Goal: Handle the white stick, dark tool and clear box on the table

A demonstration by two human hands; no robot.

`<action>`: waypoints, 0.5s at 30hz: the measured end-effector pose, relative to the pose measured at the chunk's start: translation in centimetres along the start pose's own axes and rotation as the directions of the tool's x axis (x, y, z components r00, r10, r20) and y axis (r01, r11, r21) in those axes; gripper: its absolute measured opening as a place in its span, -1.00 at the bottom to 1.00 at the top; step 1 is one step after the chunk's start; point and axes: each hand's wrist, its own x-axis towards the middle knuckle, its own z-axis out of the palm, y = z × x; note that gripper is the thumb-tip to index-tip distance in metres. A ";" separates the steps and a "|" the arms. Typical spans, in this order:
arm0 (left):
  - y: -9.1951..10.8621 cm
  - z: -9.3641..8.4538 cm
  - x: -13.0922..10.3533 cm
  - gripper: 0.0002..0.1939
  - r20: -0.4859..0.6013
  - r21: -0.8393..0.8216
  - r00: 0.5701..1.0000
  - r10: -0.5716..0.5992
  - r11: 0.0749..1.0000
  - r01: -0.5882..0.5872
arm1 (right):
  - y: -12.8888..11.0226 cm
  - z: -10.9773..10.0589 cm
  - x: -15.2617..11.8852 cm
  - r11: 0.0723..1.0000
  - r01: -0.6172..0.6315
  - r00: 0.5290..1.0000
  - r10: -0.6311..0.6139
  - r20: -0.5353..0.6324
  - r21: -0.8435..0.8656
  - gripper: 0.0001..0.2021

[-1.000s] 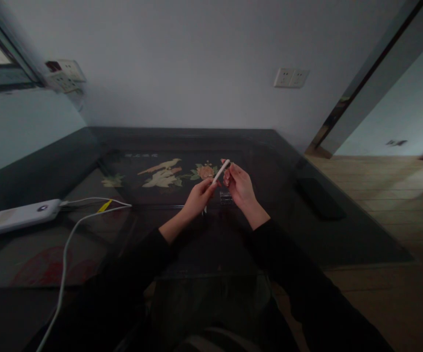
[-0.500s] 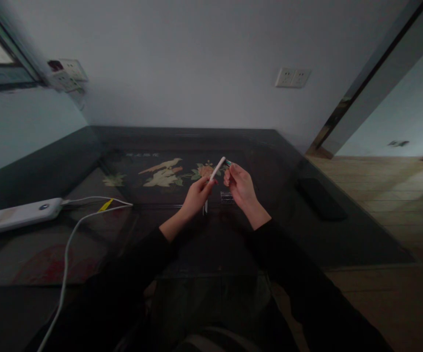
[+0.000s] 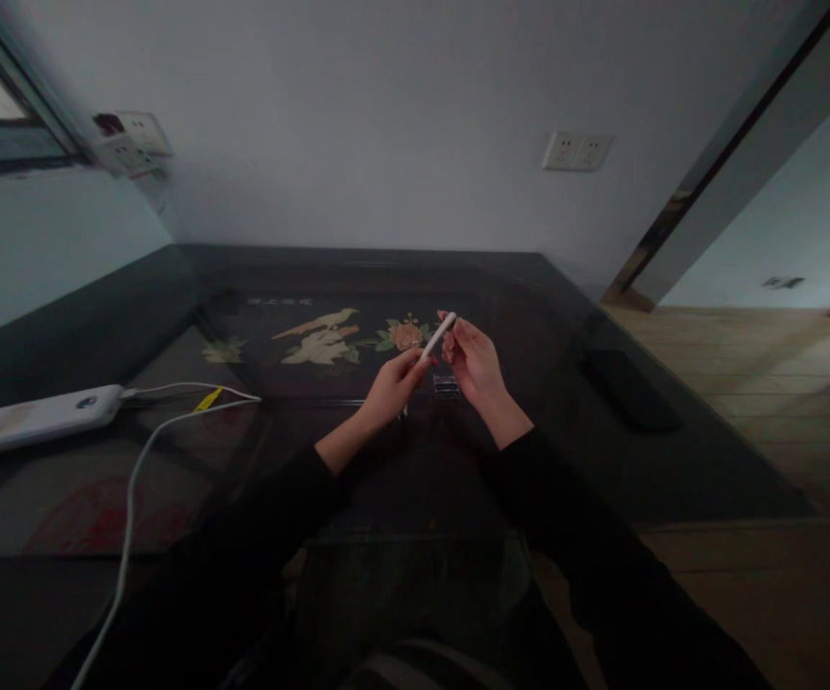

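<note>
White stick [image 3: 439, 335] held aslant over the middle of the surface [image 3: 401, 479], between both hands.
The left hand [image 3: 390, 385] has its fingers clamped on the stick's lower end; the right hand [image 3: 475, 364] has its fingers curled close together at the upper end, though whether they grip it I cannot tell; a small clear, ridged piece [image 3: 447, 387] lies just beneath the right hand; toward the surface's left edge sits a white power bank [image 3: 34, 422] with a white cable [image 3: 127, 508] and a yellow tag [image 3: 209, 399]; a dark flat object [image 3: 631, 391] lies by the right edge; pale characters [image 3: 280, 302] toward the far edge are too small to read.
</note>
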 end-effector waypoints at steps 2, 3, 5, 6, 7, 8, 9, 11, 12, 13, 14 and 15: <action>0.0 0.0 0.0 -0.67 0.022 -0.016 1.000 0.013 1.000 -0.012 | 0.1 -0.1 0.0 1.000 -0.006 1.000 0.006 0.009 0.015 -0.60; 0.0 0.0 0.0 -0.65 0.031 -0.022 0.999 0.020 1.000 -0.019 | 0.1 -0.1 0.0 1.000 -0.007 1.000 0.007 0.014 0.019 -0.60; 0.0 0.0 0.1 -0.63 0.035 -0.022 0.999 0.023 1.000 -0.022 | 0.1 -0.1 -0.1 1.000 0.002 1.000 -0.002 0.022 0.018 -0.59; -0.1 -0.1 0.1 -0.63 0.032 -0.015 0.999 0.017 1.000 -0.017 | 0.1 -0.1 -0.1 1.000 0.008 1.000 -0.008 0.027 0.014 -0.60; -0.1 -0.1 0.2 -0.64 0.025 -0.005 1.000 0.008 1.000 -0.008 | 0.1 0.0 -0.1 1.000 0.012 0.999 -0.013 0.030 0.009 -0.60; -0.1 -0.1 0.2 -0.65 0.018 0.005 1.000 -0.003 1.000 0.003 | 0.1 0.0 0.0 1.000 0.013 0.999 -0.013 0.032 0.004 -0.59; -0.1 -0.2 0.3 -0.67 0.010 0.014 1.000 -0.010 1.000 0.010 | 0.1 0.0 0.0 1.000 0.010 0.999 -0.010 0.031 0.001 -0.58; -0.2 -0.3 0.4 -0.71 -0.006 0.023 1.000 -0.011 1.000 0.011 | 0.1 0.0 0.0 1.000 0.005 1.000 -0.005 0.028 0.003 -0.55; -0.3 -0.3 0.4 -0.73 -0.015 0.023 1.000 -0.007 1.000 0.008 | 0.1 0.0 0.0 1.000 0.010 1.000 -0.011 0.030 0.006 -0.55; -0.3 -0.4 0.5 -0.75 -0.024 0.021 1.000 -0.003 1.000 0.004 | 0.2 0.0 0.0 1.000 0.020 0.999 -0.020 0.036 0.009 -0.56; -0.4 -0.4 0.5 -0.76 -0.035 0.018 0.999 -0.001 1.000 0.001 | 0.2 0.0 0.1 0.999 0.031 0.999 -0.031 0.045 0.009 -0.58; -0.4 -0.5 0.5 -0.77 -0.045 0.017 0.999 0.000 1.000 0.001 | 0.2 0.0 0.1 0.999 0.041 0.998 -0.042 0.055 0.007 -0.58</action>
